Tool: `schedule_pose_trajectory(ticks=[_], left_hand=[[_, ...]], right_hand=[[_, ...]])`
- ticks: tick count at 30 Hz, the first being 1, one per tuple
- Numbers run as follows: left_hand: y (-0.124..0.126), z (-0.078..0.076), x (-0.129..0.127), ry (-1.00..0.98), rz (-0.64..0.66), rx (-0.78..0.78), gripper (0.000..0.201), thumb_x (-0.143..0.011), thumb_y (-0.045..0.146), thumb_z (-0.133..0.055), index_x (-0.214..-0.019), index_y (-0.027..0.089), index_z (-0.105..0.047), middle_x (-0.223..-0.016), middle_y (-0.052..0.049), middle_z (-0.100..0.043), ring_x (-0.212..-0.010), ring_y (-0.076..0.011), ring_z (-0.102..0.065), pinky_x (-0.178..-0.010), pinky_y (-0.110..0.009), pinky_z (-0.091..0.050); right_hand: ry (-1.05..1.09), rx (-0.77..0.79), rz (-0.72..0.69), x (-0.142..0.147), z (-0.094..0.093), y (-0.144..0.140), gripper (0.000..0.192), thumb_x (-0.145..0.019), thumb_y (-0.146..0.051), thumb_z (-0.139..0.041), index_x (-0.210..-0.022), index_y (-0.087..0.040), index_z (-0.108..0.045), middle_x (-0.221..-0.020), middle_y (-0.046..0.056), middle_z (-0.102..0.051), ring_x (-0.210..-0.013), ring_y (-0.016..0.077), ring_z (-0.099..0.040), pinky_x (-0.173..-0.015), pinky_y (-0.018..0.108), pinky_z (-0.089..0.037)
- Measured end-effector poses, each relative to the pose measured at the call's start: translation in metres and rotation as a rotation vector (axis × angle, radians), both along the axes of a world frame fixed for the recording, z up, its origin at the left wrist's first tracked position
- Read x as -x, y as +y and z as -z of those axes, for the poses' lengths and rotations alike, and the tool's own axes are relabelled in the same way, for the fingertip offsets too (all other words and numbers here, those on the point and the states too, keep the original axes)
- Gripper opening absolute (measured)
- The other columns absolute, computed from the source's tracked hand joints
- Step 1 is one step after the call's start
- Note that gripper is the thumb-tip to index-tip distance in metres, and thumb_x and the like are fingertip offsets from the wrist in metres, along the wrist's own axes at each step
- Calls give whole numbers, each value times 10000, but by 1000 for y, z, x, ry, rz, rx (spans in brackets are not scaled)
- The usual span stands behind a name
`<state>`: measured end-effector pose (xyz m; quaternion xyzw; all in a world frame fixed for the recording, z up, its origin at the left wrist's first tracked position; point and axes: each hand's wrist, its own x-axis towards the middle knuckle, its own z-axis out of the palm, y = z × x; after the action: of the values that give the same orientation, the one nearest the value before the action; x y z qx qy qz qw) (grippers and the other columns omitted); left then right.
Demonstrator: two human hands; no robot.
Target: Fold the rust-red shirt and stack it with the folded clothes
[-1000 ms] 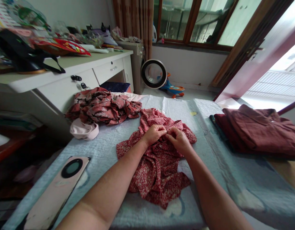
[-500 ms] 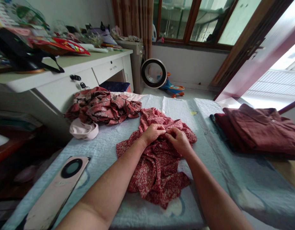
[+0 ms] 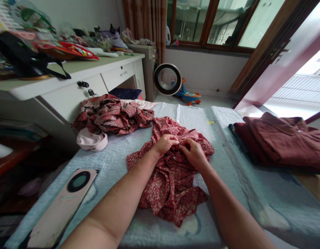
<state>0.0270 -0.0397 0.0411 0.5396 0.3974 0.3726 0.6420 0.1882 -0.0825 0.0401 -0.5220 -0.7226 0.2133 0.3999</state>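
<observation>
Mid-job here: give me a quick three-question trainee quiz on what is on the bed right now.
1. True or false: both hands pinch the red floral garment at one spot.
2. Which lies nearest the left hand? A. the folded maroon clothes B. the pink phone C. the crumpled patterned garment
3. Fill in: the folded maroon clothes lie on the person's ____ side.

Key:
1. True; the right hand meets the left on the fabric.
2. C
3. right
</observation>
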Motion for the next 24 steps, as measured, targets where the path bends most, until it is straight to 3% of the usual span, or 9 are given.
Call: schedule_pose_trajectory(ticks=[15,24], left_hand=[[1,-2,5,35,44,25,232,-684,353,-710,-689,133,-636,-531,22,-574,-474,-74,-475,-471,-194,-305],[0,-1,5,12,91,52,267,-687,349,-759,-747,132,-617,-609,2,-633,-527,-84,-545,-527,-200,-404]], right_hand=[[-36,-82,86,5,2,-1,43,-791,-240,-571,-814,-204,-579,-773,23,-633,-704,169,-560,-688,282,-432],[-59,-95,105,7,6,-1,69,-775,-199,-561,-841,-205,-578,-801,33,-635,-721,176,-568,-694,288,-439]])
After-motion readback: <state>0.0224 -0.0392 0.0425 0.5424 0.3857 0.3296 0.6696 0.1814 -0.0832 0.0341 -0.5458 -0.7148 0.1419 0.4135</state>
